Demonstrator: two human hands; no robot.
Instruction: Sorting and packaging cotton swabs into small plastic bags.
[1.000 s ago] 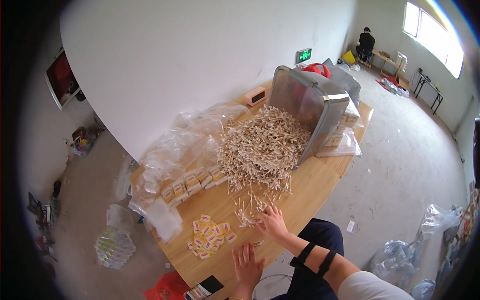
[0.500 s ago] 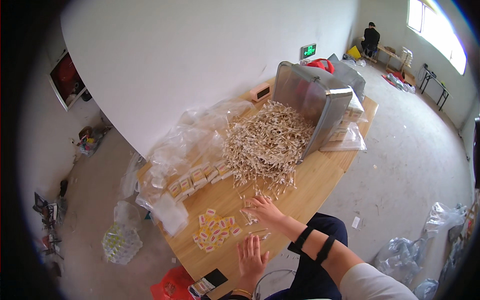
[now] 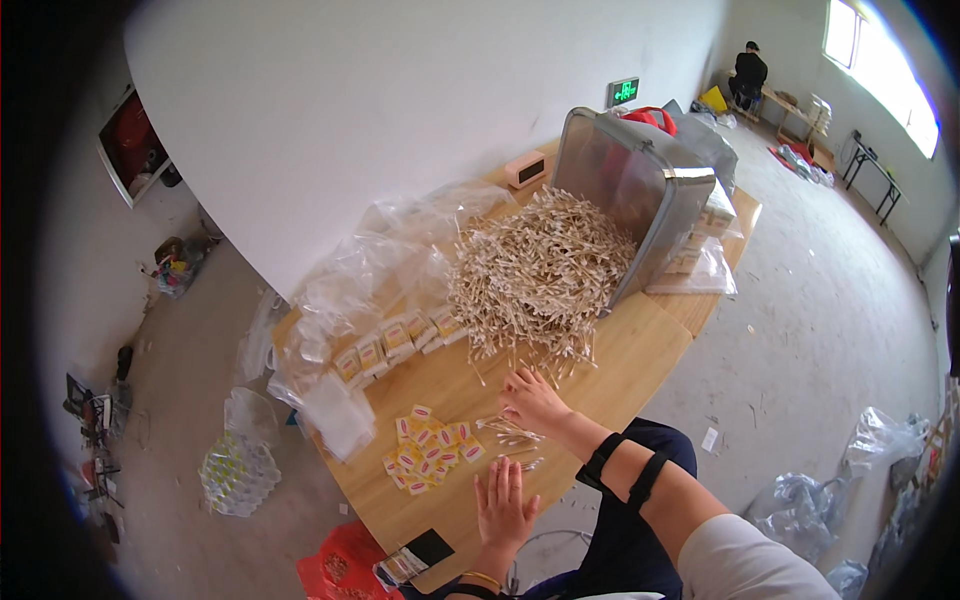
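The left hand lies palm down on the tabletop by its near edge, fingers extended and slightly apart, with no object visible in its grasp. The right hand bends over farther in, fingers curled down; whether they pinch anything cannot be told. Between the hands lie loose cotton swabs, the nearest just beyond the left fingertips. Left of these, toward the tabletop's left edge, is a heap of yellow-and-white cards. Beyond the right hand rises a large swab pile, spilling from a grey translucent bin tipped on its side. A row of small packs and clear plastic bags stretch along the far edge.
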